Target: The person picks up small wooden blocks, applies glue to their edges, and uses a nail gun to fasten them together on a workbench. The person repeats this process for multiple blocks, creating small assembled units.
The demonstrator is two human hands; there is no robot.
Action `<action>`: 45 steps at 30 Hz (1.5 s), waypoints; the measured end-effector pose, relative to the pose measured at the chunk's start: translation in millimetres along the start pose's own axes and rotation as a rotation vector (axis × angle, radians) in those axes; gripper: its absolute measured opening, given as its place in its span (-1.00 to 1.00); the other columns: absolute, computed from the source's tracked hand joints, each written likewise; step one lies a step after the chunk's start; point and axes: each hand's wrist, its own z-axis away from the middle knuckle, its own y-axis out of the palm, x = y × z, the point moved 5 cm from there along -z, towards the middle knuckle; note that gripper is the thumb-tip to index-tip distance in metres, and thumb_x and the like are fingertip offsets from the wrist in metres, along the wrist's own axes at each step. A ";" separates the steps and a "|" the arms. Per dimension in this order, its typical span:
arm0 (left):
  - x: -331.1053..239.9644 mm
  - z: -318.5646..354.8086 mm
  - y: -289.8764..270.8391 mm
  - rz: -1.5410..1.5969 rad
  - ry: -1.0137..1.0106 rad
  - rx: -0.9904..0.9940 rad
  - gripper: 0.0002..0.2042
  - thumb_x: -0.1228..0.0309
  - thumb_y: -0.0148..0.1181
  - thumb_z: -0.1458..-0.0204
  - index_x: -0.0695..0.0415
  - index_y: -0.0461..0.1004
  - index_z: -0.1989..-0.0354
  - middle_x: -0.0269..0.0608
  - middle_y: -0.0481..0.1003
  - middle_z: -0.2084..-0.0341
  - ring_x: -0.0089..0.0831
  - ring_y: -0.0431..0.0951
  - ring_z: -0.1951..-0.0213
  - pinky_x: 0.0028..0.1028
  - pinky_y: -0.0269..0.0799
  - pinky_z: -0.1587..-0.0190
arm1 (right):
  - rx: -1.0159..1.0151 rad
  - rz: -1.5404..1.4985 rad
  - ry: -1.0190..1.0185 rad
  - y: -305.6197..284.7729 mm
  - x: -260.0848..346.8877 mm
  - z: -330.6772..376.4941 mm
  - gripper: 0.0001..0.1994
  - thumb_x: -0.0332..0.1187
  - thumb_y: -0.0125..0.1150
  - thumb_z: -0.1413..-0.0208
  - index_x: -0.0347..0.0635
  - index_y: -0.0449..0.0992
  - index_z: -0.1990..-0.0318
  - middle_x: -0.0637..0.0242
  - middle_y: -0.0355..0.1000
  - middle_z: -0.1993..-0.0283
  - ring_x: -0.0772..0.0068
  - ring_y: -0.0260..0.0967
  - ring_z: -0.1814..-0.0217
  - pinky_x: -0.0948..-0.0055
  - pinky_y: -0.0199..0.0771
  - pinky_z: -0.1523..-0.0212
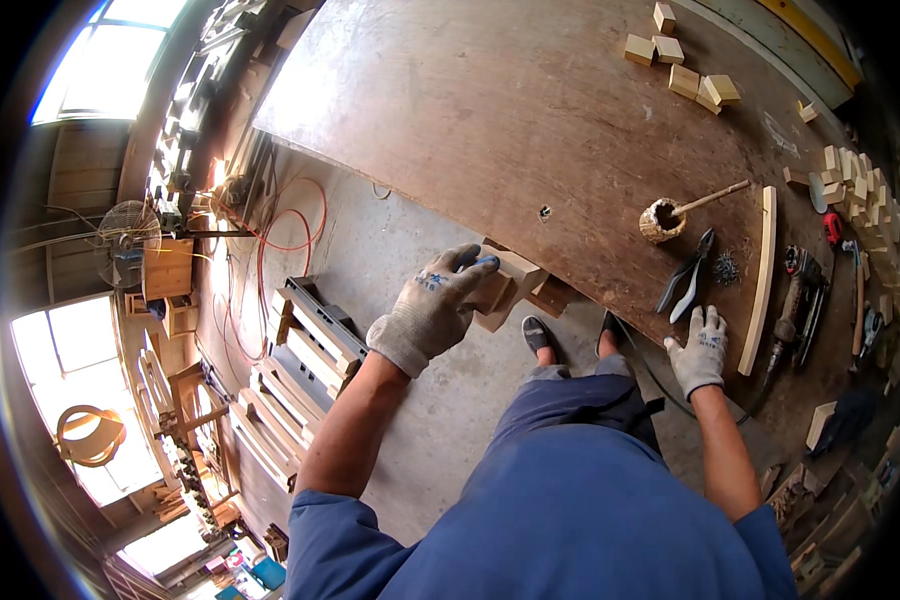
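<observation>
My left hand [430, 308], in a white work glove, is closed on a pale wooden block [515, 282] at the near edge of the workbench [450, 120]. Darker wood [551, 297] shows right beside that block, partly under the bench edge. My right hand [701, 352], also gloved, rests on the bench top with its fingers apart and nothing in it. Just beyond its fingers lie pliers [687, 277] with dark and pale handles. A small heap of nails or screws [727, 268] is near them. To the right of this hand lies a long, slightly curved wooden strip [761, 282].
A crusted pot [660, 220] with a stick stands on the bench. An air tool [794, 300] with a hose lies at right, near a hammer [857, 305] and stacked blocks [860, 185]. More blocks [683, 80] sit at the far side. Wooden frames [280, 415] stand on the floor at left.
</observation>
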 end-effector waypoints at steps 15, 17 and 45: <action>-1.1 0.5 -0.9 -0.017 0.010 -0.012 -0.35 0.61 0.46 0.10 -0.09 0.54 -0.26 0.08 0.43 -0.29 0.11 0.57 -0.17 -0.15 0.63 -0.16 | 0.002 0.004 -0.010 -0.5 0.9 0.3 -0.13 -0.07 0.51 -0.04 -0.32 0.28 -0.44 -0.13 0.14 -0.52 -0.21 0.07 -0.55 -0.07 0.21 -0.48; 1.0 2.6 -0.1 -0.016 0.020 -0.022 -0.35 0.61 0.45 0.10 -0.08 0.54 -0.26 0.09 0.44 -0.28 0.12 0.57 -0.17 -0.15 0.63 -0.16 | 0.014 0.010 -0.005 -1.4 2.5 0.3 -0.13 -0.08 0.51 -0.04 -0.32 0.28 -0.44 -0.13 0.13 -0.52 -0.21 0.07 -0.55 -0.07 0.20 -0.49; 1.2 -0.5 -2.4 0.019 0.049 -0.053 -0.34 0.65 0.39 0.15 -0.03 0.55 -0.24 0.12 0.45 -0.26 0.13 0.56 -0.16 -0.14 0.61 -0.15 | -0.234 -0.033 0.516 -34.9 -230.1 -82.6 -0.10 -0.15 0.40 -0.15 -0.23 0.05 -0.56 -0.26 0.34 -0.40 -0.21 0.35 -0.41 0.01 0.37 -0.38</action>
